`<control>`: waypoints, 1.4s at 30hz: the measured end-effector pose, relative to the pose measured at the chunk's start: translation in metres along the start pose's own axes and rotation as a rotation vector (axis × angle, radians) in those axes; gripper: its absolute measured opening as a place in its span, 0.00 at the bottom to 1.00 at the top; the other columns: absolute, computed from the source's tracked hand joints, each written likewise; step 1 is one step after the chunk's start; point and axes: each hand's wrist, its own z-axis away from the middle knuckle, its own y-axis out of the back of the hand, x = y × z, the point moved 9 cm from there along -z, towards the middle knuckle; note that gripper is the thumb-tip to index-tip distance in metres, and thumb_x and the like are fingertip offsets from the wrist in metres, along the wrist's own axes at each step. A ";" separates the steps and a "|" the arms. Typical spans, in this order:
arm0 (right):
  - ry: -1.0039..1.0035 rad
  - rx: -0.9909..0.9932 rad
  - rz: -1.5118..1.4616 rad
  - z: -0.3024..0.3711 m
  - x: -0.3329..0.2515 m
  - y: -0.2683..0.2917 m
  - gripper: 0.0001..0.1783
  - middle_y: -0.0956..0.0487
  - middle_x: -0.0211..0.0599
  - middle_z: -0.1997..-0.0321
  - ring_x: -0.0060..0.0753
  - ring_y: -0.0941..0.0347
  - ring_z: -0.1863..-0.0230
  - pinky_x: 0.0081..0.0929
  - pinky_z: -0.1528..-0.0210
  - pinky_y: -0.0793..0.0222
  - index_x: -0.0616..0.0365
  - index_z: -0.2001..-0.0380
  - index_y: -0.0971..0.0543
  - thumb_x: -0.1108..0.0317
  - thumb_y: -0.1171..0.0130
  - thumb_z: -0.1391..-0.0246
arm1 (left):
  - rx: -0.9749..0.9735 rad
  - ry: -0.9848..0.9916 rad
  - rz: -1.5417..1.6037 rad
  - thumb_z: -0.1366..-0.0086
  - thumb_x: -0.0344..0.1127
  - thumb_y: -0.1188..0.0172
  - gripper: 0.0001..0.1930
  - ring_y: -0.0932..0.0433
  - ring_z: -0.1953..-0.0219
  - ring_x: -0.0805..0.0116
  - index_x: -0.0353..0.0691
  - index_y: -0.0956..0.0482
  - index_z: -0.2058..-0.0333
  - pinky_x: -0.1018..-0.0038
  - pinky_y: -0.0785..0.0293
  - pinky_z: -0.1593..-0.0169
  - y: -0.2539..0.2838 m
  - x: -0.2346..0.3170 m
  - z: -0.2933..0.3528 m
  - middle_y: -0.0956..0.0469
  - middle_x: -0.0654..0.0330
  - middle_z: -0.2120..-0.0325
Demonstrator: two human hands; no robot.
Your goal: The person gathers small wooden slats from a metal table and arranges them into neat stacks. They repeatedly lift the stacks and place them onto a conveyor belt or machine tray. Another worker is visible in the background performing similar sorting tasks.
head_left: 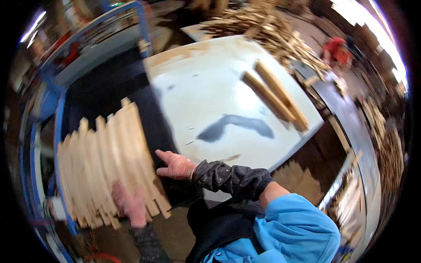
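Note:
A row of light wooden strips [103, 153] lies side by side on a black surface [101, 85] at the left, their ends uneven. My left hand [130, 204], in a pinkish knit glove, is over the near part of the strips with its fingers apart. It is blurred, and I cannot tell whether it presses on them. Just past the row's right edge, my right hand [176, 165] wears a similar glove. Its fingers point left, apart, with nothing in them.
A pale tabletop [197, 83] adjoins the black surface, bearing two thick wooden bars [269, 96]. Blue metal framing [60, 114] borders the left side. Behind the table is a heap of wood strips [258, 26]. A person in red [337, 51] is at the far right.

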 end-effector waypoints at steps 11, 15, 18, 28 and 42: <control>-0.712 0.619 0.874 0.238 0.186 0.387 0.64 0.48 0.62 0.15 0.63 0.53 0.15 0.65 0.17 0.54 0.53 0.17 0.48 0.35 0.28 0.46 | -0.254 -0.186 0.773 0.29 0.31 0.42 0.23 0.23 0.34 0.48 0.29 0.20 0.38 0.62 0.30 0.28 -0.030 0.212 0.014 0.20 0.46 0.37; -0.976 0.570 0.736 0.282 0.255 0.454 0.65 0.52 0.62 0.14 0.66 0.52 0.16 0.68 0.20 0.50 0.52 0.17 0.49 0.40 0.25 0.48 | -0.428 -0.247 0.919 0.31 0.31 0.39 0.23 0.19 0.38 0.53 0.29 0.19 0.40 0.62 0.26 0.32 -0.071 0.315 0.034 0.17 0.47 0.41; -0.893 0.531 0.615 0.287 0.288 0.471 0.58 0.29 0.60 0.29 0.60 0.28 0.32 0.57 0.32 0.29 0.54 0.19 0.44 0.50 0.26 0.47 | -0.520 -0.207 1.029 0.30 0.31 0.38 0.23 0.19 0.37 0.55 0.29 0.19 0.39 0.63 0.26 0.32 -0.115 0.368 0.060 0.18 0.47 0.40; -0.797 0.578 0.564 0.296 0.325 0.466 0.49 0.19 0.54 0.42 0.53 0.20 0.43 0.44 0.40 0.23 0.64 0.21 0.43 0.59 0.38 0.43 | -0.793 -0.110 1.177 0.26 0.29 0.38 0.20 0.19 0.41 0.63 0.31 0.19 0.38 0.66 0.24 0.35 -0.184 0.482 0.109 0.16 0.53 0.43; -0.934 0.783 0.323 0.547 0.283 0.327 0.45 0.19 0.51 0.48 0.56 0.22 0.44 0.50 0.40 0.24 0.53 0.29 0.31 0.55 0.28 0.49 | -1.120 -0.290 1.253 0.25 0.28 0.38 0.18 0.18 0.45 0.67 0.32 0.18 0.39 0.69 0.24 0.37 -0.213 0.590 0.147 0.15 0.56 0.47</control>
